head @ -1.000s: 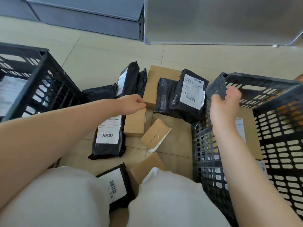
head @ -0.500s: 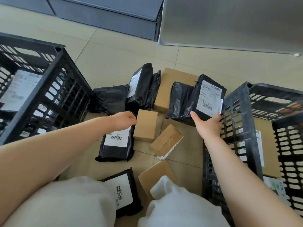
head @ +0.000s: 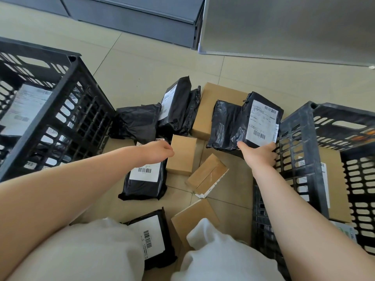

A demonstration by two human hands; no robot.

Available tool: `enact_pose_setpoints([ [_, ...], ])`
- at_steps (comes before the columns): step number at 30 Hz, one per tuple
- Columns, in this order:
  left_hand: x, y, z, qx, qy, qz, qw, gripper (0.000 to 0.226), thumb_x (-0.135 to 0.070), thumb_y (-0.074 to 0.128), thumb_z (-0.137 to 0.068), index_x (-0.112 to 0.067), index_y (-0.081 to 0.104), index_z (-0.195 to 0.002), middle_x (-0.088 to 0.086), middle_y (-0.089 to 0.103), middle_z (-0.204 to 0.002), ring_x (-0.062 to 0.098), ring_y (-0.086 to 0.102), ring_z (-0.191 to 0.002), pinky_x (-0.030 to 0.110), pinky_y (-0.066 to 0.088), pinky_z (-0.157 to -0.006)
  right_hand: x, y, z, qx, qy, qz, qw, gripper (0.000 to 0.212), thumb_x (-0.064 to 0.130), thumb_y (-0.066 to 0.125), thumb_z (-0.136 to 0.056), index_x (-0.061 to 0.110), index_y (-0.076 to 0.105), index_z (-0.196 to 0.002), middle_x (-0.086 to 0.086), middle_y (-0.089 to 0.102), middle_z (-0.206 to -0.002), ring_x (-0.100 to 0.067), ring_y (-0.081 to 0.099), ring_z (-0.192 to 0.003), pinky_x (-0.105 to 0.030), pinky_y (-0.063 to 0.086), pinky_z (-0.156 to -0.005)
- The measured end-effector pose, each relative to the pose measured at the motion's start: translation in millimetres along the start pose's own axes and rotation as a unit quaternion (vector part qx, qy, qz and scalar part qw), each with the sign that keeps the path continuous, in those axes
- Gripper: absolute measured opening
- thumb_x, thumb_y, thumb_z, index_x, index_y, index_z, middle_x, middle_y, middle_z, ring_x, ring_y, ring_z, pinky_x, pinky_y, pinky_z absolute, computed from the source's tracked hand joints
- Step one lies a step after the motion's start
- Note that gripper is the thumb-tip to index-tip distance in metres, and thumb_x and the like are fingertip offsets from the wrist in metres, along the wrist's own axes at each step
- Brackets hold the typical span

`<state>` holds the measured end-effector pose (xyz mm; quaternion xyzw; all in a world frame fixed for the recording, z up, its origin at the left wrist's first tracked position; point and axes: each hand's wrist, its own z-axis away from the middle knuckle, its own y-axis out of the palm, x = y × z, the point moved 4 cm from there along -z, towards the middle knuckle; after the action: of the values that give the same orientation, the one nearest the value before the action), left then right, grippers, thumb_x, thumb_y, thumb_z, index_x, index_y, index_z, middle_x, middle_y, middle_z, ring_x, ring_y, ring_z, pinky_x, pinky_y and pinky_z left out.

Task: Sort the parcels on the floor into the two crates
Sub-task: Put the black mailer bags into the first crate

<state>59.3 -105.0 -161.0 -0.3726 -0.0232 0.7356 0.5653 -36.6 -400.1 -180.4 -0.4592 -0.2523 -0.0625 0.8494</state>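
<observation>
Several parcels lie on the tiled floor between two black crates. My right hand (head: 258,153) grips the lower edge of a black bag parcel with a white label (head: 261,120), which leans against the right crate (head: 300,126). My left hand (head: 157,152) hangs loosely curled over a labelled black bag (head: 145,179), beside a small brown box (head: 181,157), and holds nothing. The left crate (head: 60,110) holds labelled parcels. The right crate holds a flat brown box (head: 334,185).
More black bags (head: 176,106) and a larger brown box (head: 211,110) lie further back. A taped brown box (head: 207,175), another brown box (head: 192,220) and a labelled black bag (head: 152,238) lie near my knees. Grey cabinets (head: 142,19) stand behind.
My right hand came off the right crate's rim, moved left and took hold of the labelled black bag. My left hand stayed over the parcels in the middle.
</observation>
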Motion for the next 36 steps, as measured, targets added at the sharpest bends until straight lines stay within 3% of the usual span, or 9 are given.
enact_pose_setpoints([
  [4, -2.6, -1.0, 1.7, -0.006, 0.007, 0.013, 1.0, 0.008, -0.024, 0.046, -0.099, -0.023, 0.038, -0.098, 0.002, 0.035, -0.102, 0.015, 0.032, -0.079, 0.025, 0.019, -0.058, -1.0, -2.0, 4.1, -0.001, -0.01, -0.035, 0.999, 0.105, 0.052, 0.079, -0.073, 0.015, 0.019, -0.151, -0.019, 0.036, -0.143, -0.039, 0.043, -0.128, -0.048, 0.046, -0.092],
  [10, -11.7, -3.5, 1.8, -0.021, 0.02, 0.069, 0.997, 0.008, -0.024, 0.046, -0.097, -0.024, 0.038, -0.099, 0.001, 0.036, -0.096, 0.014, 0.034, -0.079, 0.025, 0.022, -0.061, 10.5, -0.1, 20.1, 0.002, -0.064, -0.058, 0.996, 0.104, 0.053, 0.079, -0.069, 0.018, 0.024, -0.15, -0.016, 0.036, -0.143, -0.036, 0.04, -0.129, -0.05, 0.048, -0.098],
  [13, -15.6, -3.2, -3.1, -0.033, 0.029, 0.136, 0.99, 0.006, -0.027, 0.048, -0.095, -0.024, 0.045, -0.098, 0.002, 0.043, -0.1, 0.015, 0.041, -0.091, 0.029, 0.035, -0.077, 21.0, 2.1, 35.6, 0.006, -0.112, -0.055, 0.992, 0.097, 0.052, 0.078, -0.071, 0.019, 0.028, -0.147, -0.014, 0.036, -0.141, -0.034, 0.038, -0.129, -0.046, 0.048, -0.094],
  [15, -19.3, -3.3, -4.1, -0.04, 0.016, 0.198, 0.979, 0.021, -0.033, 0.052, -0.096, -0.021, 0.057, -0.112, -0.003, 0.057, -0.114, 0.015, 0.054, -0.103, 0.029, 0.042, -0.093, 28.8, 4.5, 48.7, 0.01, -0.146, -0.045, 0.988, 0.091, 0.054, 0.077, -0.071, 0.021, 0.032, -0.143, -0.01, 0.037, -0.138, -0.03, 0.04, -0.127, -0.044, 0.049, -0.091],
  [18, -26.2, -1.6, -2.4, -0.014, -0.012, 0.267, 0.964, 0.048, -0.049, 0.05, -0.098, -0.024, 0.046, -0.139, -0.002, 0.056, -0.133, 0.018, 0.054, -0.122, 0.04, 0.039, -0.109, 42.1, 11.7, 71.0, 0.035, -0.201, -0.032, 0.978, 0.087, 0.053, 0.078, -0.072, 0.023, 0.034, -0.141, -0.007, 0.039, -0.137, -0.026, 0.041, -0.125, -0.034, 0.043, -0.084],
  [22, -32.0, 4.3, -1.2, 0.028, -0.023, 0.343, 0.939, 0.076, -0.067, 0.053, -0.087, -0.032, 0.03, -0.15, -0.002, 0.049, -0.139, 0.024, 0.049, -0.129, 0.054, 0.035, -0.112, 56.3, 25.1, 100.1, 0.066, -0.268, 0.008, 0.961, 0.093, 0.051, 0.08, -0.073, 0.023, 0.03, -0.147, -0.006, 0.036, -0.144, -0.025, 0.035, -0.134, -0.031, 0.04, -0.087],
  [27, -29.1, 2.3, -1.7, 0.0, -0.03, 0.366, 0.93, 0.09, -0.065, 0.071, -0.068, -0.033, 0.037, -0.145, -0.004, 0.05, -0.145, 0.025, 0.046, -0.134, 0.059, 0.033, -0.111, 63.3, 44.2, 124.5, 0.103, -0.314, 0.052, 0.942, 0.098, 0.052, 0.079, -0.072, 0.023, 0.025, -0.148, -0.007, 0.032, -0.147, -0.026, 0.029, -0.136, -0.038, 0.044, -0.099],
  [32, -21.7, 2.0, -0.4, -0.016, -0.028, 0.383, 0.923, 0.04, -0.033, 0.067, -0.092, -0.029, 0.057, -0.13, -0.002, 0.067, -0.125, 0.022, 0.061, -0.115, 0.052, 0.047, -0.103, 60.3, 57.0, 133.2, 0.132, -0.328, 0.076, 0.932, 0.1, 0.059, 0.077, -0.073, 0.024, 0.022, -0.149, -0.007, 0.029, -0.149, -0.025, 0.028, -0.137, -0.037, 0.041, -0.1],
  [36, -18.0, -11.6, 2.4, -0.033, -0.028, 0.407, 0.912, 0.038, -0.024, 0.071, -0.09, -0.023, 0.06, -0.126, 0.0, 0.071, -0.116, 0.022, 0.067, -0.106, 0.046, 0.053, -0.096, 57.0, 56.5, 129.7, 0.197, -0.319, 0.04, 0.926, 0.094, 0.061, 0.071, -0.079, 0.026, 0.024, -0.152, -0.002, 0.03, -0.15, -0.019, 0.035, -0.137, -0.034, 0.04, -0.105],
])
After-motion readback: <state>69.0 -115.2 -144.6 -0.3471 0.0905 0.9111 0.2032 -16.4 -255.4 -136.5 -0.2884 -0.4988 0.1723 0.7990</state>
